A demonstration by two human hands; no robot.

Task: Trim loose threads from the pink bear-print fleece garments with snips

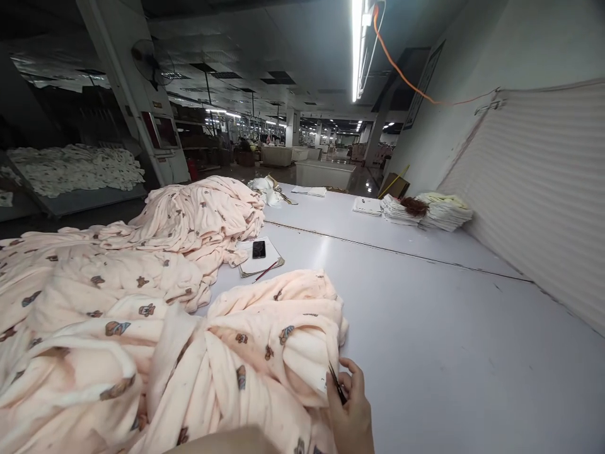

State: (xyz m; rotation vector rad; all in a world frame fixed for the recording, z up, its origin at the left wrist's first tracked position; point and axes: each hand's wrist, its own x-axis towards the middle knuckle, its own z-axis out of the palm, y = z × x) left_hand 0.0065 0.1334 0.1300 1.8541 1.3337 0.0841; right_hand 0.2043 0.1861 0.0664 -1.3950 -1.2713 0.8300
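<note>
My right hand (pixel 350 403) is at the right edge of a pale pink fleece cloth (pixel 265 315) printed with small bears. Its fingers are closed round dark thread snips (pixel 336 383), whose points face up and away from me. Beside the snips, a white inner side of the cloth shows, with a small dark mark on it. A bare left forearm (pixel 227 441) crosses the bottom edge of the view, and the left hand itself does not show. More of the same pink cloth (pixel 189 214) is heaped to the left and farther back.
A black phone (pixel 258 250) lies on a paper pad (pixel 244 267), with a pencil (pixel 267 271) beside it. White folded stacks (pixel 444 211) stand by the wall at the far right. A seam crosses the pale table (pixel 449 340). A white bin (pixel 326 173) stands beyond it.
</note>
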